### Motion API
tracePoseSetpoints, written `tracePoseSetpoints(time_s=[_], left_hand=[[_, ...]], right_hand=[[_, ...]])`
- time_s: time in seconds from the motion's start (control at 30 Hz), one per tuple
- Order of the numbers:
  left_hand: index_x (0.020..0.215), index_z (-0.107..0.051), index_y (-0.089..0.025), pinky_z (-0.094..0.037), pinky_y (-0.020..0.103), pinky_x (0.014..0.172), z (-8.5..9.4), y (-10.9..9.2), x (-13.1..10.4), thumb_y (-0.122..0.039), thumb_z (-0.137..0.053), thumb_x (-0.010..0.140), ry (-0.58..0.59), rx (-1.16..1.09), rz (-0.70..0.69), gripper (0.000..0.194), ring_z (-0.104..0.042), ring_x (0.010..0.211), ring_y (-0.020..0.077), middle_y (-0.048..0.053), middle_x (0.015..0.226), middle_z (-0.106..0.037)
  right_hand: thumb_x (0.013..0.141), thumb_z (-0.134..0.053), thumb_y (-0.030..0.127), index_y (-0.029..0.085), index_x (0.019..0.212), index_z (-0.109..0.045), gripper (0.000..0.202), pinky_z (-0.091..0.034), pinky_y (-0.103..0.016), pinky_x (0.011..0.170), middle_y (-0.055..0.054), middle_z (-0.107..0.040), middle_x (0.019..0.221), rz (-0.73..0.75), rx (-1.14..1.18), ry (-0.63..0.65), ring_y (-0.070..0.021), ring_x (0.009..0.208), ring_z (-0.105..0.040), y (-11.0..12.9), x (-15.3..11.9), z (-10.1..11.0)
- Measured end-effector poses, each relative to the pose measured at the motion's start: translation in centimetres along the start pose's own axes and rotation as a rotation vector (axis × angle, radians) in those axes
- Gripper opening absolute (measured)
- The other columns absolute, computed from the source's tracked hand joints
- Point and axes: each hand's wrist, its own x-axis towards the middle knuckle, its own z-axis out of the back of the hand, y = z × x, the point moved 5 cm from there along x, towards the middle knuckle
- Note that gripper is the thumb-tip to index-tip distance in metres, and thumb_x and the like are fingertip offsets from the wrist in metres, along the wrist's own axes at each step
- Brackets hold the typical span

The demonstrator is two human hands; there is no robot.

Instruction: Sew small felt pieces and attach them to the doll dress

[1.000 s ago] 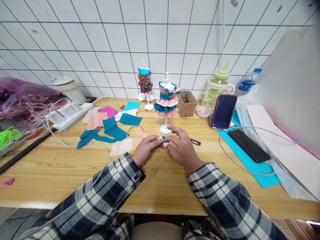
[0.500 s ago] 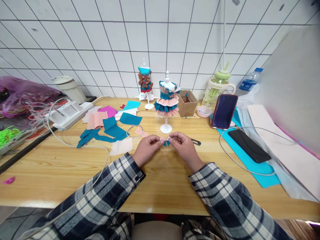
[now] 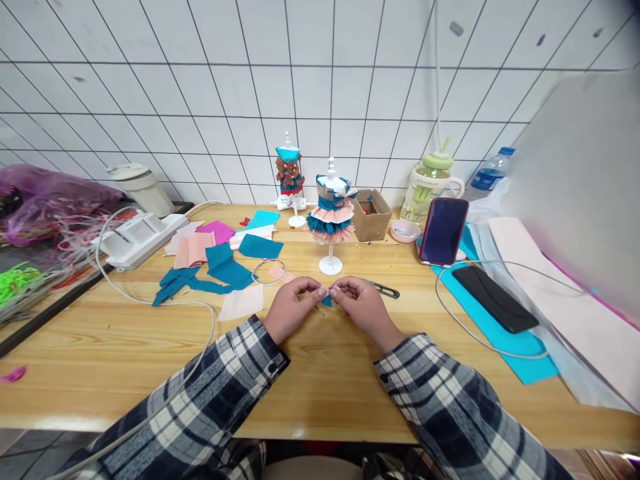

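On the pale wooden worktop, we find the left hand and right hand, fingers clamped on a small teal crepe-paper scrap, presumably steadying it from both sides.

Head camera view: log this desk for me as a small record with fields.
Left hand: pinching a small teal piece
Right hand: pinching at the other side of the small teal piece
Front dress form: upright, teal and pink ruffles
Rear dress form: upright, turquoise, brown and red
Beyond the right hand: cardboard box, pink bowl
Phones: one propped up, one flat
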Motion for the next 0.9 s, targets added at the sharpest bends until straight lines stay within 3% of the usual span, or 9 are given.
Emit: tracePoseSetpoints(time_s=[0.13,0.33,0.57,0.73,0.9], left_hand=[[0.070,-0.065,-0.015,-0.044,0.026,0.069,0.2,0.1,0.1,-0.039,-0.061,0.076,-0.024,-0.047,0.054,0.025,-0.057,0.070,0.0168,0.002,0.069,-0.065],[0.072,-0.069,-0.014,-0.044,0.028,0.074,0.4,0.4,0.2,-0.040,-0.060,0.076,-0.036,-0.052,0.106,0.028,-0.060,0.076,0.0195,0.004,0.074,-0.069],[0.076,-0.069,-0.015,-0.044,0.029,0.077,0.4,0.3,0.3,-0.044,-0.058,0.077,-0.028,-0.026,0.067,0.031,-0.061,0.081,0.0209,0.005,0.079,-0.069],[0.073,-0.068,-0.016,-0.045,0.029,0.075,0.5,0.5,0.0,-0.040,-0.064,0.074,-0.066,0.033,0.042,0.025,-0.061,0.077,0.0199,0.004,0.076,-0.069],[0.084,-0.068,-0.017,-0.045,0.031,0.081,1.0,0.9,0.6,-0.041,-0.059,0.078,-0.110,-0.021,0.011,0.026,-0.061,0.085,0.0209,0.006,0.086,-0.069]], right_hand=[[0.068,-0.068,0.040,0.018,0.089,-0.062,0.031,-0.043,-0.019,0.041,-0.002,-0.064,0.073,-0.069,0.066,-0.015,-0.0114,0.058,-0.056,-0.3,-0.1,0.1],[0.066,-0.069,0.038,0.017,0.079,-0.063,0.025,-0.043,-0.020,0.043,-0.002,-0.066,0.070,-0.045,0.023,-0.030,-0.0128,0.059,-0.058,0.2,0.0,0.3],[0.067,-0.069,0.035,0.017,0.078,-0.062,0.023,-0.045,-0.020,0.045,-0.002,-0.066,0.072,0.000,0.026,-0.044,-0.0129,0.061,-0.060,0.5,0.0,0.5],[0.065,-0.071,0.040,0.019,0.091,-0.064,0.034,-0.046,-0.020,0.040,-0.003,-0.066,0.077,-0.121,0.098,-0.015,-0.0129,0.060,-0.059,-0.5,-0.1,0.0],[0.064,-0.072,0.044,0.017,0.081,-0.066,0.033,-0.046,-0.020,0.038,-0.002,-0.065,0.071,-0.141,0.149,-0.076,-0.0110,0.055,-0.054,-0.7,0.3,0.6]])
